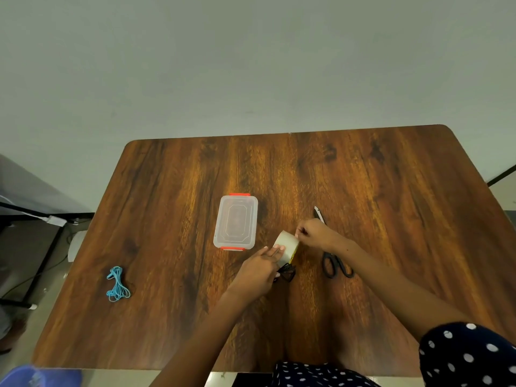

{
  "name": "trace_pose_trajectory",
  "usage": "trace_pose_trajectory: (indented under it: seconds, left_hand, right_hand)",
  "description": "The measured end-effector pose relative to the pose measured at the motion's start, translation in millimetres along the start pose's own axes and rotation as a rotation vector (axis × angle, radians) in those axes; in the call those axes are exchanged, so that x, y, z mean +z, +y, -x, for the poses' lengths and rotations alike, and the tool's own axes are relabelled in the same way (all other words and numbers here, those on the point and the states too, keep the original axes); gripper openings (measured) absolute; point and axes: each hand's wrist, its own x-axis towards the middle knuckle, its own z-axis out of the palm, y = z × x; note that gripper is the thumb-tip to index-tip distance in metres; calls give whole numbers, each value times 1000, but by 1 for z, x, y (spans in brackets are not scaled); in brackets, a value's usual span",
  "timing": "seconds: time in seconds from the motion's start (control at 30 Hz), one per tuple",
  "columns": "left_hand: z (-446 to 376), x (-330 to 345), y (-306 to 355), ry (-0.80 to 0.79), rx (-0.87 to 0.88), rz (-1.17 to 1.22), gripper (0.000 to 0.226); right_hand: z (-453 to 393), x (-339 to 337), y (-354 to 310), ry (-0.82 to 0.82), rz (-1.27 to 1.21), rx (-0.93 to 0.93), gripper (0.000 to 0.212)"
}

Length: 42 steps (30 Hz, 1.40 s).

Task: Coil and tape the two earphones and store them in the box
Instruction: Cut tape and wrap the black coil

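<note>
1. A wooden table (pixel 195 317) stands against a pale wall.
2. The left hand (pixel 258 270) holds the tape roll (pixel 286 247) over the black earphone (pixel 287 272).
3. The right hand (pixel 314 233) pinches the tape's end.
4. The blue earphone (pixel 117 284) lies far left of the lidded box (pixel 236 222); scissors (pixel 333 259) lie to the right.

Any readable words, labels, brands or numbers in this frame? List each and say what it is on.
No text can be read.
Tape roll: a yellow and dark patch at its lower edge, too small and blurred to read.
Clear box, scissors, blue earphone: no visible markings.
</note>
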Motion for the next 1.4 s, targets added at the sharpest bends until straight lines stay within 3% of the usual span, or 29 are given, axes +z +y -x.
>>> trace_pose_trajectory:
  seconds: [0.2, 0.77, 0.93, 1.07, 1.2, 1.4]
  left_hand:
    - [-1, -3, 0, -10, -13, 9, 59]
    - [2, -4, 3, 3, -5, -8, 58]
    - [4, -5, 5, 27, -11, -2, 60]
    - [8, -5, 5, 19, -29, 17, 62]
    - [12, -7, 7, 20, -31, 12, 62]
    - [14, -8, 8, 14, -24, -13, 63]
  right_hand:
    - [5, -16, 6, -65, -230, 22, 14]
    - [10, -4, -2, -18, 7, -11, 17]
    - [10, 4, 1, 62, -125, 137, 23]
    - [8, 2, 2, 75, -366, 256, 26]
    - [11, -4, -2, -12, -366, 166, 26]
    - [8, 2, 0, 138, -447, 202, 19]
